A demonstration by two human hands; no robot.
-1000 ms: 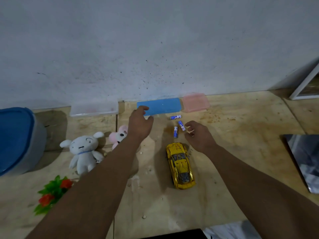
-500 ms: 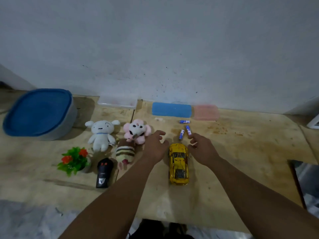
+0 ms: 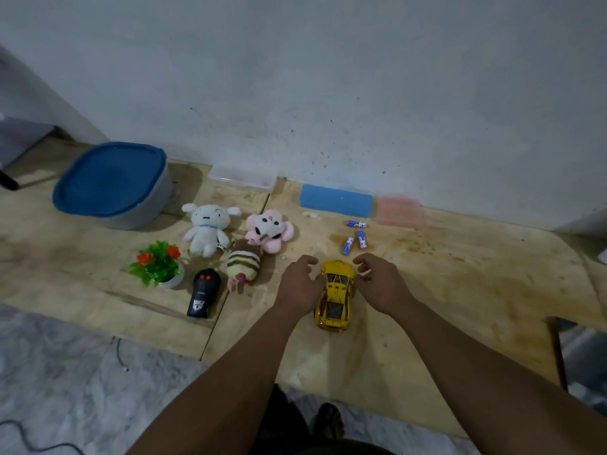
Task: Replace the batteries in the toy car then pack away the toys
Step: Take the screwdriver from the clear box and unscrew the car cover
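both hands have come back from the far side of the tabletop (image 3: 460, 290) and now flank the yellow toy car (image 3: 335, 295). the left hand (image 3: 300, 285) lies against the car's left flank, its fingers (image 3: 307, 261) loosely curled past the bonnet; the right hand (image 3: 381, 284) sits at the car's right flank, fingers half curled. neither has closed round the car yet, which still rests on its wheels between the two palms, so i judge the lift and flip to reach the battery cover is about to begin and no battery has been swapped.

counted: one car; three blue batteries (image 3: 356, 239) lying loose just beyond the fingertips; three soft toys, a white one (image 3: 207, 229), a pink one (image 3: 269, 229) and a striped one (image 3: 244, 264), off to the left of the left fingers; one black remote (image 3: 203, 293); one small potted plant (image 3: 157, 264); one tub with a blue lid (image 3: 111, 183); three flat cases at the wall, clear (image 3: 243, 177), blue (image 3: 335, 200) and pink (image 3: 399, 211).
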